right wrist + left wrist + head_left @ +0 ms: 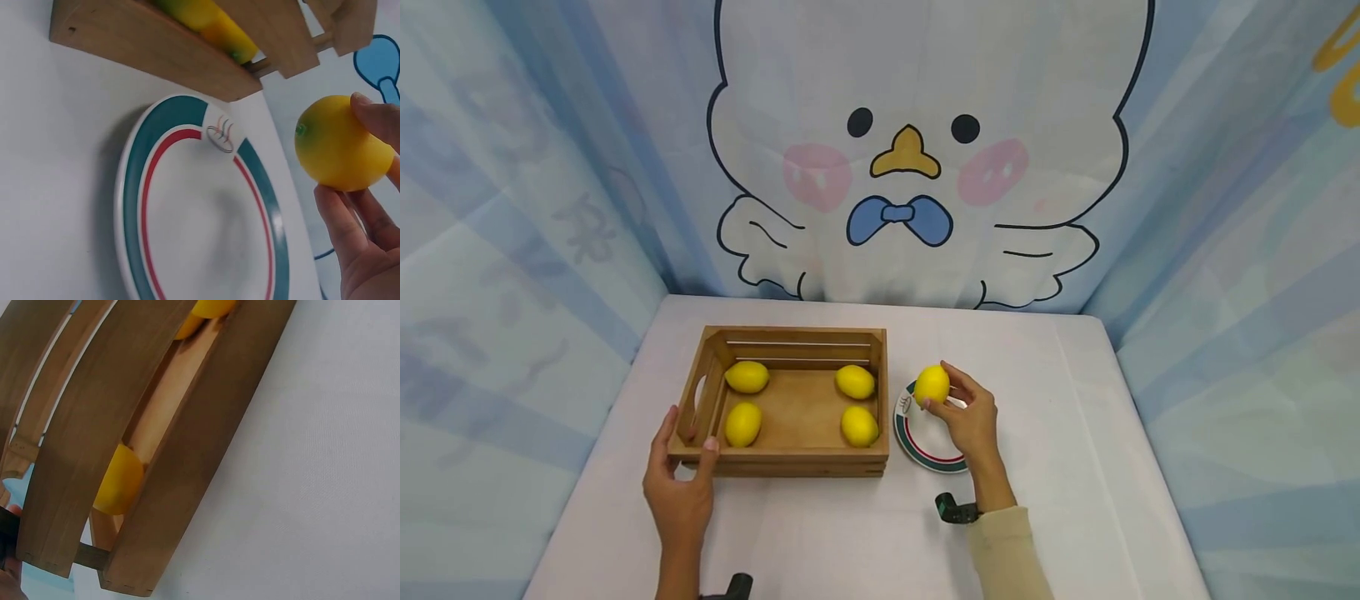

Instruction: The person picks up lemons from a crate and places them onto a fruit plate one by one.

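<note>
In the head view, my right hand pinches a yellow lemon between thumb and fingers, above the left part of a white plate with a green and red rim. The right wrist view shows this lemon held apart from the plate. My left hand grips the front left corner of a slatted wooden crate, its thumb at the front rim. Inside the crate lie several lemons, two by the left end and two by the right end.
A white cloth covers the table. The plate stands close to the crate's right side. Behind and at both sides hang printed curtains. A dark wrist camera sits on the right wrist.
</note>
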`<state>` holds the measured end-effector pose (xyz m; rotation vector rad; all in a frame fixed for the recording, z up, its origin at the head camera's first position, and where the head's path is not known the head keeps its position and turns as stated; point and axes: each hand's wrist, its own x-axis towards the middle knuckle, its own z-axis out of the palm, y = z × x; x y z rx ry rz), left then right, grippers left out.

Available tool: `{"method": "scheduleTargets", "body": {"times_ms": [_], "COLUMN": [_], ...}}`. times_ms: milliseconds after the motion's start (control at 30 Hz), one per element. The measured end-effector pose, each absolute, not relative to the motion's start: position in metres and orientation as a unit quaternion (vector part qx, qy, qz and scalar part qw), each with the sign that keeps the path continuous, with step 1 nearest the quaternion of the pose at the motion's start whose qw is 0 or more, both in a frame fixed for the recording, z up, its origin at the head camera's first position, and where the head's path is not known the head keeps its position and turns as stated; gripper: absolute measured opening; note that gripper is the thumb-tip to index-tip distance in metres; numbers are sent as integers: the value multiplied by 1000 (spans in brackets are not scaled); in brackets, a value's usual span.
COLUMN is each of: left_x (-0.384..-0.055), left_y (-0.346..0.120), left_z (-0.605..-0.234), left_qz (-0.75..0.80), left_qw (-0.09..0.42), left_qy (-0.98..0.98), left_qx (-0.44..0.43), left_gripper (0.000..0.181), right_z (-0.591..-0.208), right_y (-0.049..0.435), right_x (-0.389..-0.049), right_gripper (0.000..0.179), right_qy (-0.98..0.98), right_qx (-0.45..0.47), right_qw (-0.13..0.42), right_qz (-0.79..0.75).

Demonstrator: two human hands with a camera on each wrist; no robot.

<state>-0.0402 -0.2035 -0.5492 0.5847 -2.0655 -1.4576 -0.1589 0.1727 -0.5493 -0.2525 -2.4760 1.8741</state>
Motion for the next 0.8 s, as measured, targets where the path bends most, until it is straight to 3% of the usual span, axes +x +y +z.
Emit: {"method": "scheduleTargets", "body": {"times_ms": [800], "left_x": [-40], "left_y": [-201], "left_z": [-548], "left_qz": [-545], "left_qw": [271], "left_qy": [-762], "left_qx": [220], "left_gripper": [68], "right_z": [-584], "right_y": [169], "right_x": [-162], "right_gripper": [65], "right_qy": [-829], "right_qx": [-144], "right_qw": [-3], "right_qz": [540]}}
